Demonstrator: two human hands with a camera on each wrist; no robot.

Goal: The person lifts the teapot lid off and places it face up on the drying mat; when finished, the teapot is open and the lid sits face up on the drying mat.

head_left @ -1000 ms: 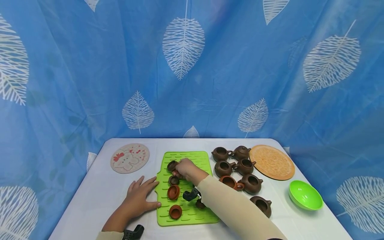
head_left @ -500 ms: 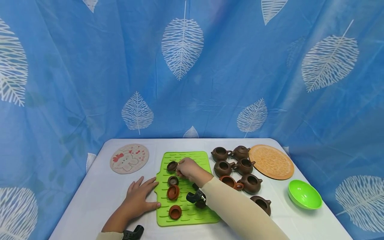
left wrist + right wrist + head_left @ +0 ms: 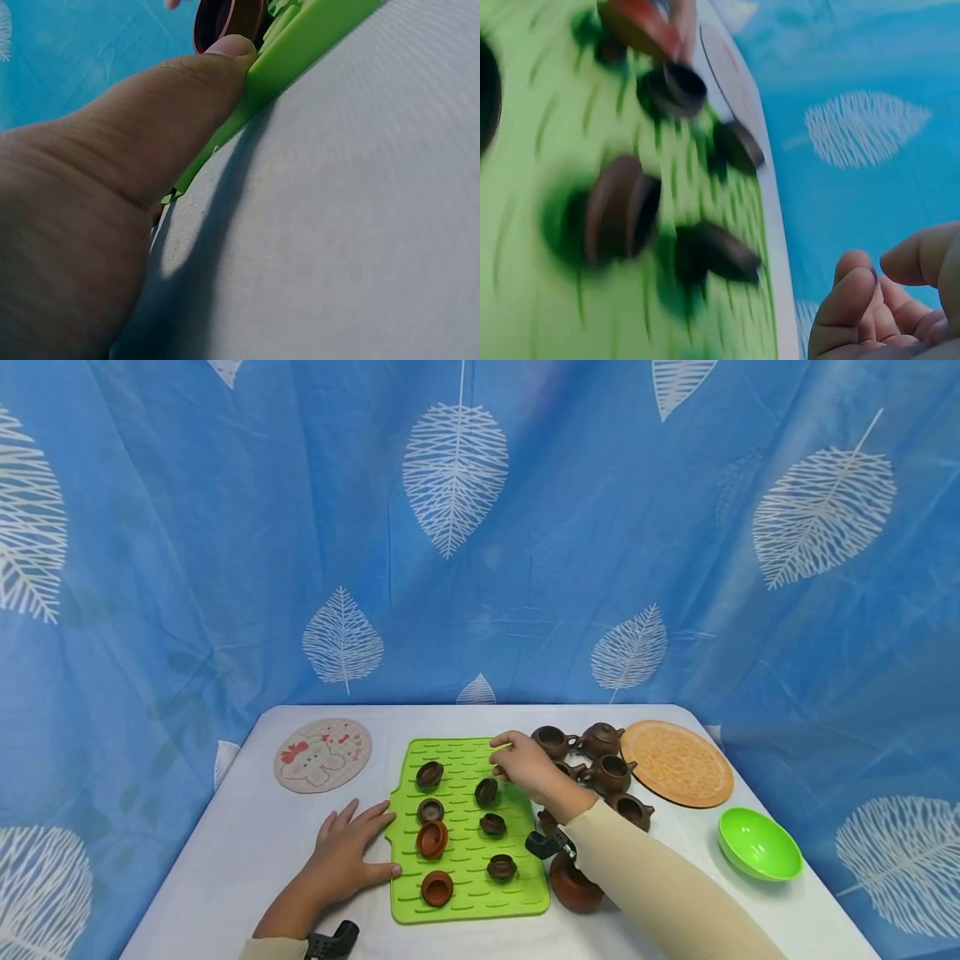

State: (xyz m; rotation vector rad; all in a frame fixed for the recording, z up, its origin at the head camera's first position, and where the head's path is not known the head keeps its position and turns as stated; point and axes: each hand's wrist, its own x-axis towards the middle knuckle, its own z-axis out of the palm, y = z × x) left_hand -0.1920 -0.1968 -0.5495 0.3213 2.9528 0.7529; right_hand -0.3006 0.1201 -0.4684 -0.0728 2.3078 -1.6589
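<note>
My left hand (image 3: pixel 348 852) lies with fingers spread at the left edge of a green mat (image 3: pixel 465 902), its thumb against that edge. My right hand (image 3: pixel 528 768) hovers over the mat's right side, fingers loosely bent and nothing between them; the right wrist view shows a gap between thumb and fingertips. Small clay teapot lids are spread on the mat. A dark lid (image 3: pixel 486 791) is nearest to the right hand. Another dark lid (image 3: pixel 429 774) leans at the upper left. Below it are a small dark lid (image 3: pixel 431 811), a reddish lid (image 3: pixel 432 840) and a second reddish lid (image 3: pixel 437 888).
Several clay teapots (image 3: pixel 611 774) stand right of the mat, partly hidden by the right arm; a reddish teapot (image 3: pixel 576 885) is nearer. Beyond are a round orange-brown board (image 3: pixel 678 764) and a green bowl (image 3: pixel 761 845). A round rabbit-print mat (image 3: pixel 322 756) lies at far left.
My right hand has left the upper-left dark lid, which stays on the mat, and moved right towards the teapots. Lids it covered now show. My left hand has stayed put.
</note>
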